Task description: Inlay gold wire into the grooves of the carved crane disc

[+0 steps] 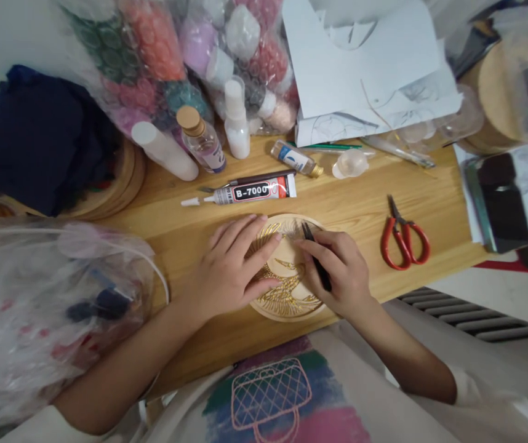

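"Tweezers (323, 277) are pointing where?"

"Down at the upper right of the carved wooden disc (287, 249). The right hand (344, 271) is pinching them; whether the tips are gripping anything, I cannot tell."

"And the left hand (231, 264)?"

"It is spreading open over the disc's left side, clasping nothing. The disc is lying on the table (360, 209), just nearer the person than the glue tube (255, 190)."

"How should they be working?"

"With such fine gold lines (287, 292), I'm favouring light bracing, fingers clear of the tips, and gentle, low-angled strokes."
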Tool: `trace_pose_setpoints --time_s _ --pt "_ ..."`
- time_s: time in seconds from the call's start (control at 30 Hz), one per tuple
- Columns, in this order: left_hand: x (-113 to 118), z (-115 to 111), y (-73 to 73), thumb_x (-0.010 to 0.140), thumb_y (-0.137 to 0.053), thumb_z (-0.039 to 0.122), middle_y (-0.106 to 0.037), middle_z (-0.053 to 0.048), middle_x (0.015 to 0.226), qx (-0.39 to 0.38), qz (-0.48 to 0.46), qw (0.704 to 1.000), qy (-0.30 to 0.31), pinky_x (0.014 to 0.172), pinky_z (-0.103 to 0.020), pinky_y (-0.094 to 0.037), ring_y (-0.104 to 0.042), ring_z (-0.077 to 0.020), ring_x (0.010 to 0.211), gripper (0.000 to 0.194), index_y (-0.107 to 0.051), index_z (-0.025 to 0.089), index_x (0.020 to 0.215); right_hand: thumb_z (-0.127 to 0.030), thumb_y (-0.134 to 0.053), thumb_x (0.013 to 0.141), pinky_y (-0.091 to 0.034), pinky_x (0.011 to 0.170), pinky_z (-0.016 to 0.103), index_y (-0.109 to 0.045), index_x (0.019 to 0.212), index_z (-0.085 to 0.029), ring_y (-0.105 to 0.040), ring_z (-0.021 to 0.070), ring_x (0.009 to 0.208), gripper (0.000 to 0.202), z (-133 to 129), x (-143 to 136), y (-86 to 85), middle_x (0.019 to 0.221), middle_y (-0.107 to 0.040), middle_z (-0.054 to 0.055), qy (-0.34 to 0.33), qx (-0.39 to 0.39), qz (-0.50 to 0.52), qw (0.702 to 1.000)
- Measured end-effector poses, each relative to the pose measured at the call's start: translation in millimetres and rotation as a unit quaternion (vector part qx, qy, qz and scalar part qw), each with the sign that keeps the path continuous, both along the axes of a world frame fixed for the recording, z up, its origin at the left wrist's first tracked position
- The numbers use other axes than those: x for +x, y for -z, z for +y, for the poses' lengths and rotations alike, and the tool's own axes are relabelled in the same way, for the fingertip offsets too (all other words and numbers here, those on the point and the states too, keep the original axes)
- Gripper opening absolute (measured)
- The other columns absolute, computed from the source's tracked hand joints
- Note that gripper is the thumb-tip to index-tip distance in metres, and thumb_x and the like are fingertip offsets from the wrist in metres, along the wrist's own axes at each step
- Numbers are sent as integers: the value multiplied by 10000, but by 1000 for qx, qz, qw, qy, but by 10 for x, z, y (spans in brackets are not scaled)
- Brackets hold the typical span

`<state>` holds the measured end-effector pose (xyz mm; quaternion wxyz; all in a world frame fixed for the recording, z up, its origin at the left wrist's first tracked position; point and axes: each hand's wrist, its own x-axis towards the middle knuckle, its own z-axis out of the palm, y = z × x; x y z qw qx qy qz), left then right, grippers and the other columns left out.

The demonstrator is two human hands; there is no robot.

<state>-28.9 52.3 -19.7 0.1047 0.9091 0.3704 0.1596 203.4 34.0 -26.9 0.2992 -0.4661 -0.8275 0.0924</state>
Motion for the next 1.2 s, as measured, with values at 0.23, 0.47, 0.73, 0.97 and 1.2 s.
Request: trace_pose_setpoints --time_s 0.23,0.47,0.73,0.97,1.2 --pt "14 2 -11 951 -552 459 -553 -249 1411 -9 4 1000 -3 1010 -571 -466 -524 -403 1303 511 -576 144 1353 -134 -584 881 -542 711 367 -581 1224 -230 -617 217 863 357 0 1 9 1004 -650 91 -2 -8 -4 1000" --pt "15 2 -6 950 -559 445 -542 -246 1423 -11 4 1000 -3 1038 -557 -443 -509 -396 1319 511 -570 138 1359 -139 -588 884 -537 727 361 -599 1197 -197 -605 219 878 318 -12 0 4 1005 -643 105 -1 -13 -11 1000" --pt "15 -13 10 953 -565 429 -531 -226 1436 -4 11 1000 -7 1054 -534 -427 -494 -379 1331 498 -562 143 1362 -135 -578 895 -535 729 355 -604 1162 -168 -603 217 883 271 -9 -3 3 1010 -642 112 -2 -7 -20 1000" --pt "17 -8 7 956 -561 437 -535 -232 1426 -2 13 1000 -4 1047 -533 -429 -500 -382 1322 505 -561 134 1359 -131 -556 906 -521 718 345 -606 1175 -167 -578 208 869 276 4 -5 -18 1018 -618 108 -9 1 -32 999" --pt "25 -8 1 956 -564 431 -546 -235 1412 3 11 1000 -7 1036 -531 -435 -512 -385 1308 488 -575 126 1337 -141 -527 917 -489 709 345 -601 1263 -193 -535 203 853 358 11 -13 -21 1042 -572 101 -18 -6 -79 997"
